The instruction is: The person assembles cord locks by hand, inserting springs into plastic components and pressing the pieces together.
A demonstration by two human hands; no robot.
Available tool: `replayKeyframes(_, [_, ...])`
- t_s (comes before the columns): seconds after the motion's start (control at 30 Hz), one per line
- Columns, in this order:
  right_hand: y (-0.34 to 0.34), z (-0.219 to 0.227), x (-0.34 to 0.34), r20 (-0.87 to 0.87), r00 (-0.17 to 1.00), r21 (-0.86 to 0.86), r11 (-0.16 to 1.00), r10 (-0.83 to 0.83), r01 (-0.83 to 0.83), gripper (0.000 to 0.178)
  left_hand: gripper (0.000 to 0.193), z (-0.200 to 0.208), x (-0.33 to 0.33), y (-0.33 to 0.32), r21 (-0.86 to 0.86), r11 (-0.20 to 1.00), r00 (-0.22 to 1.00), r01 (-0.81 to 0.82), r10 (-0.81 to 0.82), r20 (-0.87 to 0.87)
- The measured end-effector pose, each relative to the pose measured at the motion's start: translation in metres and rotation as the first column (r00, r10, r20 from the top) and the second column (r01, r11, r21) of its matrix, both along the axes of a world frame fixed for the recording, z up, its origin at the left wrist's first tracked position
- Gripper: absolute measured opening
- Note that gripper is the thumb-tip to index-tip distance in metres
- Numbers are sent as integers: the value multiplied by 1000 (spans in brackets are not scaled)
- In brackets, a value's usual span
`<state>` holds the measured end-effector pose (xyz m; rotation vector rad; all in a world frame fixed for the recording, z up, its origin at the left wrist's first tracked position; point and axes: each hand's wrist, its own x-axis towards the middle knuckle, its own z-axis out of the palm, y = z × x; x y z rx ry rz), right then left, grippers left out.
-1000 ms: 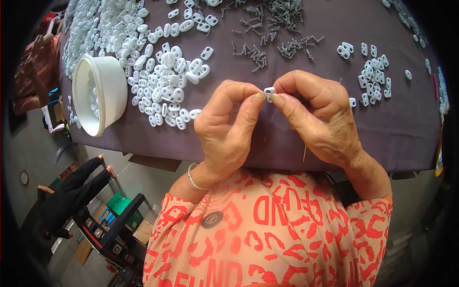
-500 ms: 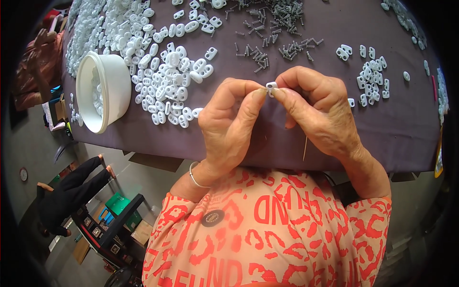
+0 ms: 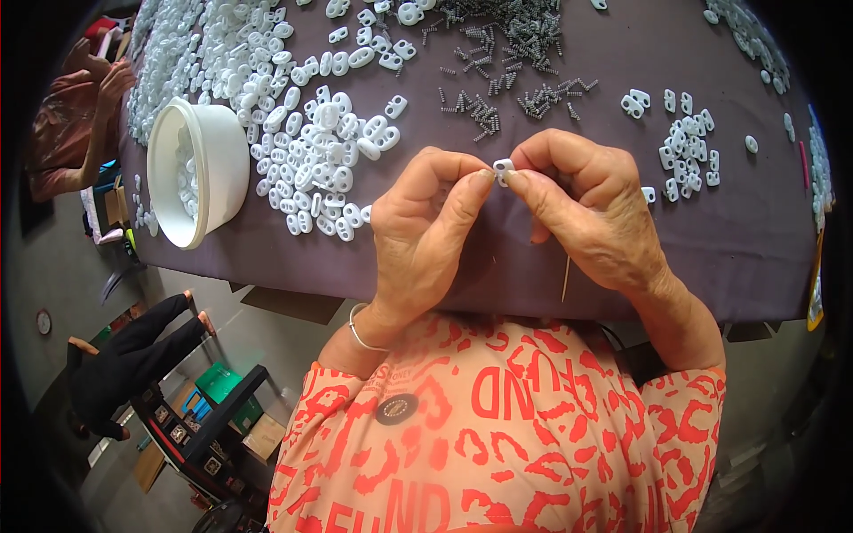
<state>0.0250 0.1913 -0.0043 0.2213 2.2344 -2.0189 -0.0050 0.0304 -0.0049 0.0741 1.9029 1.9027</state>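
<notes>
The right hand [image 3: 593,209] clamps a small white plastic piece with holes [image 3: 503,166] above the purplish-brown, cloth-covered desk [image 3: 302,262]; the left hand [image 3: 426,222] presses thumb and forefinger together at the piece's left edge. Loose grey metal coil springs [image 3: 531,34] lie beyond both hands.

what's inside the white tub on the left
Small white parts are visible inside the tub. Its right side covers the rest of the inside, so how many there are, and what lies beneath them, can't be seen.
</notes>
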Motion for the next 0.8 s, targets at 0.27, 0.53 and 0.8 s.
replayKeyframes(0.27, [-1, -1, 0, -52, 998, 89, 996, 19, -14, 13, 11, 1, 0, 2, -147, 989, 989, -12, -9, -145])
replayKeyframes(0.53, [2, 5, -3, 136, 991, -159, 987, -9, 30, 15, 23, 11, -7, -14, 75, 997, 998, 2, -7, 60])
replayKeyframes(0.8, [3, 7, -4, 107, 993, -167, 984, -43, 61, 14, 45, -5, -1, -16, -472, 881, 681, 43, -372, -631])
